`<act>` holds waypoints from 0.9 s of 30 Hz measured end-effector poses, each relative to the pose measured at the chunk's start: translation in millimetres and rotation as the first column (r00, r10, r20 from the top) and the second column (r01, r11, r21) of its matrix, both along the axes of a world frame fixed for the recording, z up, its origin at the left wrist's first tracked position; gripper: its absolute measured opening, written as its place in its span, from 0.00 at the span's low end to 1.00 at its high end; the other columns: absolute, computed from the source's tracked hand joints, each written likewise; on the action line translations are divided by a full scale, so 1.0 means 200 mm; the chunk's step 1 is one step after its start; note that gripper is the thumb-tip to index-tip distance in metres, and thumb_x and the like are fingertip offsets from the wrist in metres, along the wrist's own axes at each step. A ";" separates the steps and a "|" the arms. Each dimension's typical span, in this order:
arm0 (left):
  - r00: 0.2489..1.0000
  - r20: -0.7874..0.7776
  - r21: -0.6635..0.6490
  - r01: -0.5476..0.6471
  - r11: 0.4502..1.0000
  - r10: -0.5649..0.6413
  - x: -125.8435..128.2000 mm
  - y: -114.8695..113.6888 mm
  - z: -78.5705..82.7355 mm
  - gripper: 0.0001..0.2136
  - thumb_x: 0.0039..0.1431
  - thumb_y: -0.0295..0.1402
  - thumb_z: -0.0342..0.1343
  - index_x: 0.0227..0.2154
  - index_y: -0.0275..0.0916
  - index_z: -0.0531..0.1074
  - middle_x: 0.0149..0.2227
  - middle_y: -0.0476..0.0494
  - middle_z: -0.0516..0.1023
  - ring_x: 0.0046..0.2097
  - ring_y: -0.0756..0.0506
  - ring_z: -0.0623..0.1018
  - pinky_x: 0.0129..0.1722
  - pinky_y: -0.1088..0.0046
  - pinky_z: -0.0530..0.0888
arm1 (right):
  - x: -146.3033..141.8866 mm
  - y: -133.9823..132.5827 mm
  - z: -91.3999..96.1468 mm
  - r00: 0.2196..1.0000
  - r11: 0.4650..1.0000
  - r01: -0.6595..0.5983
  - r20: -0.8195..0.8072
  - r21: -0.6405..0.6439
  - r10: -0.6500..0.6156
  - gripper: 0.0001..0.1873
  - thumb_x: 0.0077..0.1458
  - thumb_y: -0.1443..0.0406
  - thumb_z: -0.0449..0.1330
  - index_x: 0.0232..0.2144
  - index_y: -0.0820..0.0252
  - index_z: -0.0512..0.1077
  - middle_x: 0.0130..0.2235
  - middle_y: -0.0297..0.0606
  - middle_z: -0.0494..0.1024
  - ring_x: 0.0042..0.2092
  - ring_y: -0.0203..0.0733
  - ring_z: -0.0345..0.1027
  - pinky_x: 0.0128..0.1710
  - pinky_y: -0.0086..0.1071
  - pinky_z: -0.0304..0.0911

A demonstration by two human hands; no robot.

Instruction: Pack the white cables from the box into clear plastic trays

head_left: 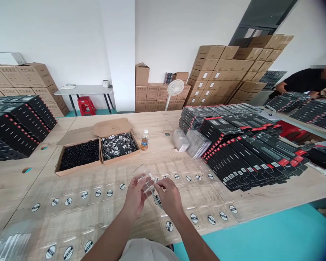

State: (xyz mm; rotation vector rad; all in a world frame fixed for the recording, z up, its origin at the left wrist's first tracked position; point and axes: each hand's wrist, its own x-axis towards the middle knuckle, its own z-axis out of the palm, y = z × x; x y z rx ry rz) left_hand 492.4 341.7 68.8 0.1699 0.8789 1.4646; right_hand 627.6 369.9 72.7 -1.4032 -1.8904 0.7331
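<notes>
Both of my hands are closed on a small see-through piece with whitish crossing strips (149,185), perhaps plastic; its exact kind I cannot make out. My left hand (134,197) grips its left side, thumb on top. From the right, my right hand (170,199) pinches it with bent fingers, which partly hide it. Beneath and around the hands, clear plastic trays (114,208) lie in rows on the wooden table. Many bear a round black-and-white label (109,193).
Beyond the trays stand a carton of small black pieces (80,156), a carton of patterned packets (118,146) and a bottle (145,140). At right are clear plastic cases (197,144) and stacked black boxes (241,159). Another person (305,80) is at far right.
</notes>
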 end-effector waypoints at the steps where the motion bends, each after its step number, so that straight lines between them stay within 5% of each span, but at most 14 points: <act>1: 1.000 -0.007 0.005 -0.009 1.000 0.010 0.00 0.00 0.01 0.18 0.46 0.37 0.66 0.40 0.43 0.70 0.38 0.43 0.79 0.40 0.44 0.79 0.38 0.65 0.74 | 0.00 0.00 0.00 0.999 0.999 -0.033 0.037 0.039 0.031 0.14 0.59 0.61 0.53 0.24 0.58 0.71 0.30 0.38 0.73 0.35 0.41 0.66 0.34 0.31 0.59; 10: 0.999 -0.045 0.039 -0.011 0.999 0.013 0.03 -0.01 0.02 0.16 0.45 0.37 0.66 0.38 0.41 0.72 0.35 0.45 0.78 0.36 0.47 0.77 0.37 0.69 0.73 | -0.03 -0.03 0.12 0.832 0.966 -0.240 0.533 0.098 0.153 0.12 0.61 0.69 0.50 0.30 0.58 0.71 0.34 0.39 0.74 0.37 0.42 0.64 0.38 0.33 0.56; 17: 0.983 -0.181 -0.009 -0.038 0.999 0.036 0.09 0.00 0.03 0.14 0.41 0.36 0.68 0.30 0.38 0.71 0.28 0.51 0.74 0.29 0.51 0.74 0.32 0.73 0.70 | -0.05 -0.05 0.18 0.729 0.964 -0.251 0.672 0.091 0.127 0.11 0.60 0.70 0.51 0.30 0.59 0.72 0.32 0.39 0.76 0.37 0.43 0.67 0.37 0.34 0.52; 22: 0.983 -0.172 0.001 -0.071 0.997 0.070 0.09 0.01 0.03 0.13 0.42 0.37 0.67 0.27 0.38 0.69 0.26 0.50 0.75 0.27 0.52 0.73 0.28 0.76 0.68 | -0.06 -0.08 0.18 0.761 0.983 -0.176 0.642 0.059 0.097 0.12 0.62 0.67 0.49 0.32 0.59 0.72 0.33 0.40 0.78 0.35 0.42 0.69 0.32 0.33 0.50; 27: 0.986 -0.167 0.004 -0.017 1.000 0.018 0.09 0.00 0.06 0.12 0.43 0.35 0.67 0.27 0.39 0.69 0.24 0.51 0.74 0.27 0.52 0.72 0.26 0.77 0.66 | -0.01 -0.10 0.19 0.886 0.991 -0.122 0.444 -0.050 0.132 0.13 0.61 0.65 0.49 0.27 0.58 0.69 0.30 0.37 0.77 0.30 0.38 0.67 0.29 0.30 0.49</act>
